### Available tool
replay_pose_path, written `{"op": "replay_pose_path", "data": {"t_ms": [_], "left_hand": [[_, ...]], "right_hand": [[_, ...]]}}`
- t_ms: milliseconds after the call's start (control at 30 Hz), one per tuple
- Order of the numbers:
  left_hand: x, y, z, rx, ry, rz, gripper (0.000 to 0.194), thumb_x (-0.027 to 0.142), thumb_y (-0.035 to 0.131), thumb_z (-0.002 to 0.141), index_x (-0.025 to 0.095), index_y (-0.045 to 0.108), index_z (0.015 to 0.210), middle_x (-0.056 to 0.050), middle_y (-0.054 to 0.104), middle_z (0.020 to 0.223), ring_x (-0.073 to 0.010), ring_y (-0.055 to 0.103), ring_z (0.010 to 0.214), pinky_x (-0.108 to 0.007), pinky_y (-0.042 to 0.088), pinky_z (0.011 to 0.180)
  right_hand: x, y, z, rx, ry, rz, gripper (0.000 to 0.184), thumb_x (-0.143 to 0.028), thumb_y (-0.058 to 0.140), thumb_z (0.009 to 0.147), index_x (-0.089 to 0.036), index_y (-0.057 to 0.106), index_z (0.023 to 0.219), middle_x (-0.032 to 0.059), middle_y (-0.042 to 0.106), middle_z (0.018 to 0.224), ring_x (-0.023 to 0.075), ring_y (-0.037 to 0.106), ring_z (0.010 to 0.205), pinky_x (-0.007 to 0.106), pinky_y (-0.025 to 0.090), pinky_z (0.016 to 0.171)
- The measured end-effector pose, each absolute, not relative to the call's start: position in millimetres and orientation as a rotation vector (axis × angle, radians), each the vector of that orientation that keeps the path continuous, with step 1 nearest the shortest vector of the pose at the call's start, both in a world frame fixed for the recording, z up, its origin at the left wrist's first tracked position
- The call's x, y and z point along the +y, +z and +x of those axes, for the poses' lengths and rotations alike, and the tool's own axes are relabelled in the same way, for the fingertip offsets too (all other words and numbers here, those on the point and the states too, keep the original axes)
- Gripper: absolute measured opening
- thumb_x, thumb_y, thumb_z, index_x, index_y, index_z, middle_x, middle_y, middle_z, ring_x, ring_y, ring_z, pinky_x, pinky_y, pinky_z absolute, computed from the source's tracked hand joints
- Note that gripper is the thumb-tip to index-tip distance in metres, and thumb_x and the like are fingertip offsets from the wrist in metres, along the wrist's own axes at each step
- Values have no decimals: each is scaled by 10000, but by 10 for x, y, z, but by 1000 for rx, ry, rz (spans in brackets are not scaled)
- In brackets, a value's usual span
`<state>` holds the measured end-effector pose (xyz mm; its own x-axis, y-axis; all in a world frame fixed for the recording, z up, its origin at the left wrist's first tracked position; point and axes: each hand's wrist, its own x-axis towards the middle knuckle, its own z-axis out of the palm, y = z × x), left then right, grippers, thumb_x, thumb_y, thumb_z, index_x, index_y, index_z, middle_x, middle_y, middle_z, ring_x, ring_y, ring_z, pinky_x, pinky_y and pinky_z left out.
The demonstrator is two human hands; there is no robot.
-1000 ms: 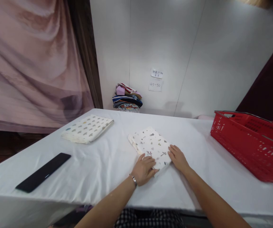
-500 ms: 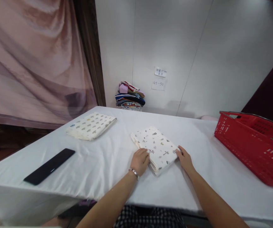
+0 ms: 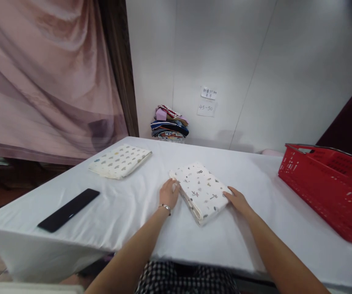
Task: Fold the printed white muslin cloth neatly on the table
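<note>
Nearest me, below the table edge, is a black-and-white checked garment [image 3: 160, 275]; above it both forearms reach in over the white-covered table [image 3: 133, 196]. To the left, a flat black slab [image 3: 68, 210] lies well apart from the hands. The folded printed cloth [image 3: 204, 190] sits mid-table between them, slightly skewed, its layered edge towards the near left. My left hand [image 3: 169, 194] is curled at its left corner, my right hand [image 3: 238, 200] has fingertips on its right corner; whether either truly pinches fabric, I can't tell. I'd keep the right touch light but steady as an anchor, run the left along the layered edge, and even the layers without dragging the top one out of line. Farther right stands a red basket [image 3: 325, 192]; farther left, a second folded cloth [image 3: 120, 161]. Beyond the table rises a fabric stack [image 3: 169, 124], near paper notes [image 3: 206, 108] on the wall.
</note>
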<state>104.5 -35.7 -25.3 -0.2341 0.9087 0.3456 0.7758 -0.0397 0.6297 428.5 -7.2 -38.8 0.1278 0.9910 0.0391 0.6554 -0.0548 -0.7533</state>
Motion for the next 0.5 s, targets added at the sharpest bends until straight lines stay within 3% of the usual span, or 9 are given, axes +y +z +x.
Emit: {"op": "replay_pose_path", "data": {"t_ms": [133,267,400,500], "left_hand": [[-104,-76,899,2214,973,1634,492,443,390,824,165,450,1226,-118,527,1245,-243,468,1159,-389,348,967],[164,-22,871,2250,896,1539,595,545,352,807,178,397,1272,-131,506,1270,-257,409,1220,-426,242,1031],[370,-89,872,2192,848,1555,634,562,329,805,182,347,1312,-132,511,1266,-248,425,1210,-429,189,1049],[436,-148,849,2175,795,1614,599,534,345,805,173,398,1280,-127,550,1217,-233,449,1186,-413,171,1051]], "right_hand": [[-60,-352,4276,-1624,696,-1795,683,-575,557,677,-177,511,1230,108,506,1272,276,474,1152,403,364,962],[-9,-350,4303,-1642,739,-1811,665,-573,560,673,-205,514,1226,88,541,1237,266,515,1105,380,391,929],[10,-308,4313,-1686,780,-1762,586,-540,554,684,-229,548,1181,53,581,1188,253,543,1062,358,417,889],[-18,-267,4274,-1713,806,-1759,511,-521,554,687,-248,586,1117,28,626,1109,245,570,1006,351,424,865]]}}
